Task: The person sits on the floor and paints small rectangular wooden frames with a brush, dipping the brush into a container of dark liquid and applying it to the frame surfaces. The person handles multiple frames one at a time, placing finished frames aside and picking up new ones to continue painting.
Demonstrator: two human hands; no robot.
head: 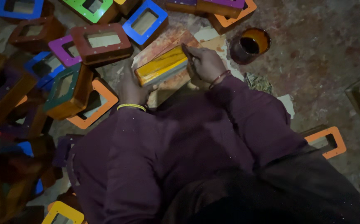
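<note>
My left hand (131,88) grips a wooden box (162,65) from below; the box's upturned side is wet yellow. My right hand (205,62) is closed on a small brush or rag (186,50) pressed against the box's right end. The box is held over a paint-stained board (163,39) on the floor. A round cup of orange-brown paint (249,45) stands just right of my right hand. Purple sleeves cover both arms.
Many painted wooden boxes with coloured frames lie around: brown-red (102,42), blue (145,21), green (89,8), purple (64,50), teal-faced (68,92), orange (328,142), yellow (63,214). A crumpled rag (258,82) lies on the stained concrete floor (321,49).
</note>
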